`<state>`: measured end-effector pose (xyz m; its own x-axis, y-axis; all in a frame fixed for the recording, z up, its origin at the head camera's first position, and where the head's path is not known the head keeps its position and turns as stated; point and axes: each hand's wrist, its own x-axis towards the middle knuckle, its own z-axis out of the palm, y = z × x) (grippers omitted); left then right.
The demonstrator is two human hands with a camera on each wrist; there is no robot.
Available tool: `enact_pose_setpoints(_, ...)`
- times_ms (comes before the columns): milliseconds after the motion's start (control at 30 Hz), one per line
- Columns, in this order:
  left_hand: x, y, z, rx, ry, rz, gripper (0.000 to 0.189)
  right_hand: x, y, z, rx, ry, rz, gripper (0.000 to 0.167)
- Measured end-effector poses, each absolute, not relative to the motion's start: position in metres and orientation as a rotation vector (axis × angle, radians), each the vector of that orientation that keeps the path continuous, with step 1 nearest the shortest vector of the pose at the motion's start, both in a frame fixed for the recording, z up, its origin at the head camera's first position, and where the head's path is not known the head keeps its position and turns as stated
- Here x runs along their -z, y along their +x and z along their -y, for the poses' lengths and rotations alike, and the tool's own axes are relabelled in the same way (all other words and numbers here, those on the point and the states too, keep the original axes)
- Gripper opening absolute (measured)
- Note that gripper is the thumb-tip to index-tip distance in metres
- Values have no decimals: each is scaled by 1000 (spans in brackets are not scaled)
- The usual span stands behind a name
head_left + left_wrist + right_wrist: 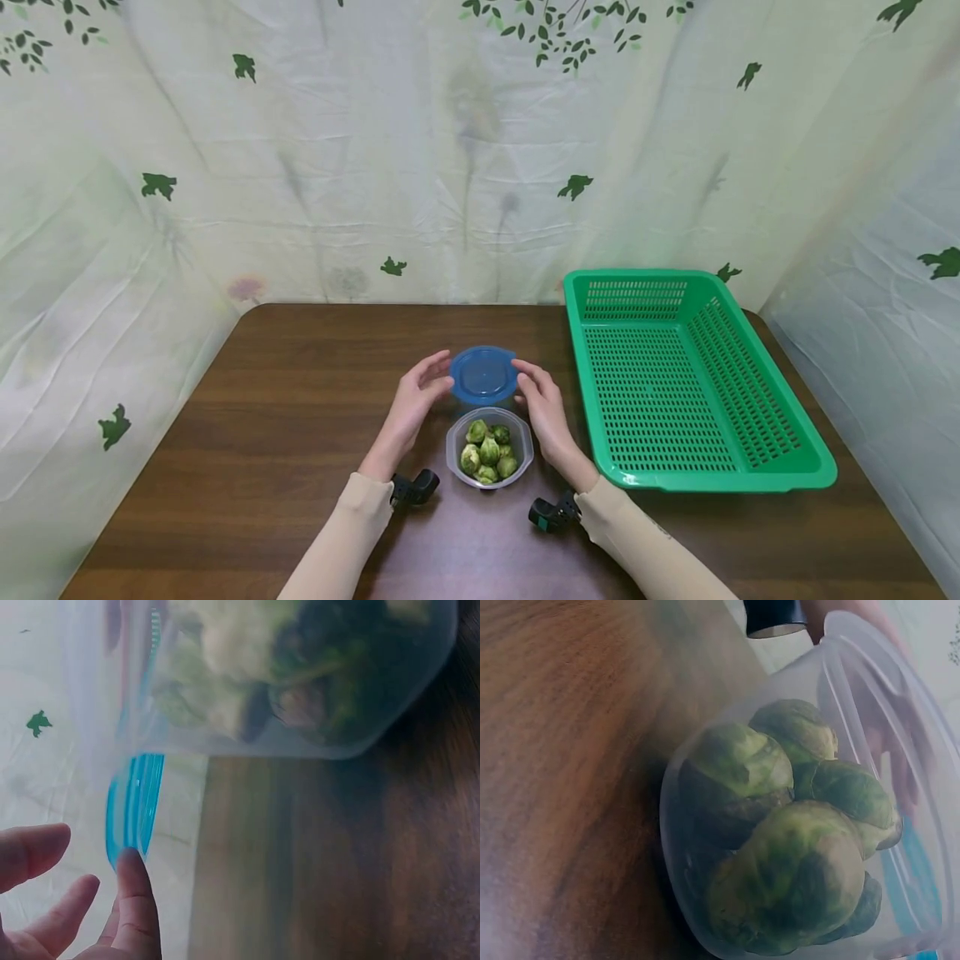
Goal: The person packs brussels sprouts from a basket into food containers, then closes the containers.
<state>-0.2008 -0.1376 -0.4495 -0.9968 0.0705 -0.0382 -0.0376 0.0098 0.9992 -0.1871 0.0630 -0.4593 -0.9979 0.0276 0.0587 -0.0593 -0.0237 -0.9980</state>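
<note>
A round blue lid [484,375] is between my two hands, just beyond a clear plastic container [452,454]. Inside the container are several green Brussels sprouts [489,451]. My left hand [411,406] is at the lid's left edge; in the left wrist view one extended finger [136,896] meets the blue rim, while the thumb stays apart. At the lid's right edge is my right hand [547,411], its fingers loosely bent. The right wrist view shows the sprouts [791,870] through the container wall, with that hand's fingertips mostly hidden.
A large green plastic basket [652,392] with slotted walls stands on the right side of the brown wooden table [300,400], close to my right forearm. Pale cloth [420,150] with leaf prints hangs behind the table and at both sides.
</note>
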Motion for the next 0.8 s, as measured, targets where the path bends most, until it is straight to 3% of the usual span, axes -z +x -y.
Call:
enact_pose_setpoints(633,431,-166,134,-2037,55,-2232,52,455,-162,-73,-1993,221,2234,30)
enact_pose_setpoints(800,429,-156,133,-1993,36,-2247,50,436,-148,-76,-1874,268,2306,29)
